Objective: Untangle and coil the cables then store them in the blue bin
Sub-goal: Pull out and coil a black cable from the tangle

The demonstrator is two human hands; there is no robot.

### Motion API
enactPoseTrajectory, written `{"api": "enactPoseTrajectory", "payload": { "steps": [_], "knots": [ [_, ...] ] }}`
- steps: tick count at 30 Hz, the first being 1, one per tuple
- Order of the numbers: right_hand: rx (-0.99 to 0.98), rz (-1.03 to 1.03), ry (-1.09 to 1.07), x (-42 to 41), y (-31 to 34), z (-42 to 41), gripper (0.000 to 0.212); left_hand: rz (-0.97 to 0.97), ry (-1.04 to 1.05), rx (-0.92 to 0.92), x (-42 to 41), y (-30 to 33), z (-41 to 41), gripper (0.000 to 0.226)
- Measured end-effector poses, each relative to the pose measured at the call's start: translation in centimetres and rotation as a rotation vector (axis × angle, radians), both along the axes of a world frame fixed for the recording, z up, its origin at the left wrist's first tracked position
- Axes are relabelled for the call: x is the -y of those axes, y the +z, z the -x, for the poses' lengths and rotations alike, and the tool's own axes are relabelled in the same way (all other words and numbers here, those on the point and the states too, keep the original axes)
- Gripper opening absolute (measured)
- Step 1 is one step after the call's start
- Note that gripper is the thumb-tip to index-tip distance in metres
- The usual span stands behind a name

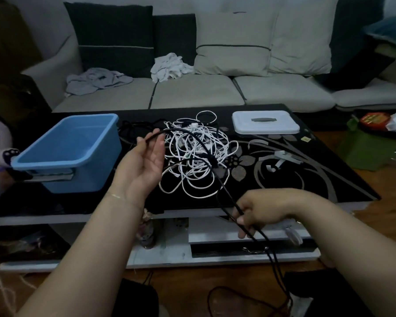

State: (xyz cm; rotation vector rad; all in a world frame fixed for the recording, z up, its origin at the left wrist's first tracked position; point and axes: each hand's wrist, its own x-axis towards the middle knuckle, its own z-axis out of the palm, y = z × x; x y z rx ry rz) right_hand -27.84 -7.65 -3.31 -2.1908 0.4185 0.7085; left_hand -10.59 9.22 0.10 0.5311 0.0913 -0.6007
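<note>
Two hands: both over the near table edge, joined by one black cable (201, 145).
Left hand (144, 161): palm up, fingers nearly straight, cable end pinched between thumb and fingertip, just right of the bin.
Right hand (258, 211): fingers curled round the same cable at the table's (329, 170) front edge; cable hangs on down to the floor.
One bin (71, 152): blue, open, at the left table edge, nothing visible inside.
One tangle (197, 156): white cables heaped mid-table, between bin and lid, black strands mixed in; count cannot be told.
One lid (265, 122): white, flat, far right of the tangle.
Open room: bare tabletop right of the tangle, up to the right edge.
</note>
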Motion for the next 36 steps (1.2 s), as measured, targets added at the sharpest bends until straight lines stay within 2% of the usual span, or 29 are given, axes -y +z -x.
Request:
{"api": "enactPoseTrajectory", "payload": {
  "steps": [3, 6, 8, 11, 13, 15, 18, 21, 24, 28, 29, 32, 36],
  "knots": [
    [0.039, -0.016, -0.037, -0.7, -0.9, -0.5, 0.020, -0.005, -0.118, 0.038, 0.1, 0.0, 0.7, 0.035],
    [0.202, -0.155, -0.209, -1.9, -1.4, -1.0, 0.012, -0.057, -0.164, 0.082, 0.1, 0.2, 1.1, 0.048],
    [0.348, -0.166, -0.338, -2.3, -1.5, -1.3, 0.029, -0.099, -0.183, 0.083, 0.2, 0.6, 1.6, 0.041],
    [0.544, -0.053, -0.403, -2.2, -1.4, -1.8, 0.064, -0.199, -0.275, 0.132, 0.1, 0.8, 2.0, 0.024],
    [0.623, -0.026, -0.431, -1.9, -1.6, -2.1, 0.073, -0.311, -0.417, 0.252, -0.2, 0.8, 2.2, 0.029],
    [0.705, 0.053, -0.443, -1.6, -1.8, -2.0, 0.072, -0.488, -0.581, 0.452, -0.6, 0.9, 2.6, 0.035],
    [0.908, 0.269, -0.351, -2.1, -1.0, -1.4, 0.058, -0.700, -0.816, 0.753, -1.0, 0.9, 3.9, 0.041],
    [1.051, 0.286, -0.274, -3.3, 0.2, -0.9, 0.047, -0.742, -0.980, 0.906, -1.1, 1.2, 4.9, 0.043],
    [1.071, 0.292, -0.162, -4.2, 0.4, -0.6, 0.048, -0.715, -0.990, 0.989, -1.2, 1.4, 5.1, 0.043],
    [1.019, 0.469, -0.189, -4.2, 1.3, -0.1, 0.058, -0.671, -0.841, 0.918, -1.5, 1.4, 4.2, 0.043],
    [1.016, 0.421, -0.262, -4.0, 1.5, 0.0, 0.053, -0.640, -0.795, 0.883, -1.6, 1.3, 3.6, 0.042],
    [0.935, 0.064, -0.511, -3.7, 1.8, 0.1, 0.041, -0.493, -0.680, 0.747, -2.6, 1.3, 1.2, 0.037],
    [0.645, -0.174, -0.483, -4.0, 1.3, -0.5, 0.037, -0.256, -0.714, 0.589, -2.5, 0.6, 0.1, 0.032]
  ]
}}
